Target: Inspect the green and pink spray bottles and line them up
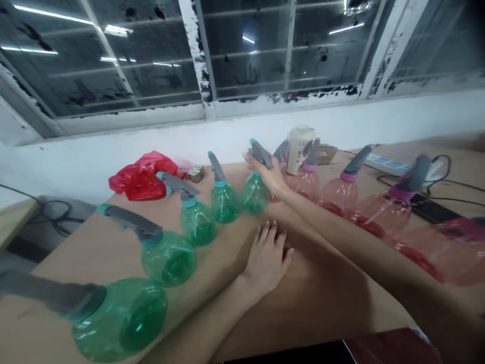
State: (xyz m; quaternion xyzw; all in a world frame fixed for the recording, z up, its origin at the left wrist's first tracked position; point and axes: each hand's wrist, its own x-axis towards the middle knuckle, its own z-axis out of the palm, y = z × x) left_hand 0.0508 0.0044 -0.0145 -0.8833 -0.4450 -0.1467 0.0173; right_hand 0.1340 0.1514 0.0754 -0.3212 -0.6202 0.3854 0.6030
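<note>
A: Where is the right hand [270, 174] positioned?
B: It is placed at the gray spray head [261, 153] of the farthest green bottle [254, 195] (whether a grip is applied cannot be told).
A: And the left hand [266, 258]?
B: It is laid palm-down on the table [322, 298], between the green row [199, 222] and the pink bottles [339, 194].

"I AM" on pale cup [297, 153], rest unreadable
</note>
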